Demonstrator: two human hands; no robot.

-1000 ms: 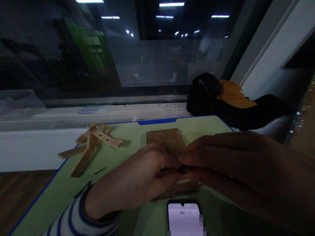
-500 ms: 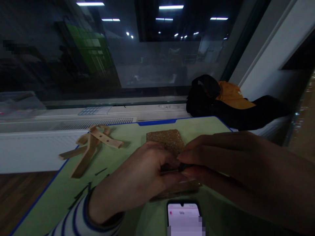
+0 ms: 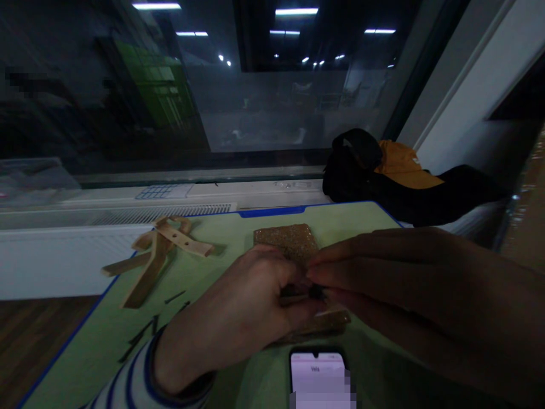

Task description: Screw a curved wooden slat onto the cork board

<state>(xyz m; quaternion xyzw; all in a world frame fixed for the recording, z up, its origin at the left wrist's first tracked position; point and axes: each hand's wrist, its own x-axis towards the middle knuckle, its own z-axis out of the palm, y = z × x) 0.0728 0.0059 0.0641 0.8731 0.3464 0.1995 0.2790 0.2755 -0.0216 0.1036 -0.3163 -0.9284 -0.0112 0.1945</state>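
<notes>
My left hand [image 3: 255,295] reaches in from the lower left in a striped sleeve, its fingers curled and pinched over a brown, speckled, shiny block [image 3: 286,236]. Opposite it, my right hand [image 3: 395,284] closes its fingertips against the left ones. A small dark piece [image 3: 315,292] shows between the fingertips of both hands, too dim and covered to name. The middle of the block is hidden under the hands; its far end and near right corner are visible.
Bent wooden pieces with holes [image 3: 170,244] lie at the table's left. Several dark, thin screws or nails [image 3: 142,336] lie nearer. A phone [image 3: 318,378] lies in front of the block. A yellow cap [image 3: 402,162] rests on black cloth by the window.
My right fingertips have shifted slightly, and a bit more of the dark piece shows between the hands. The things on the table have not moved.
</notes>
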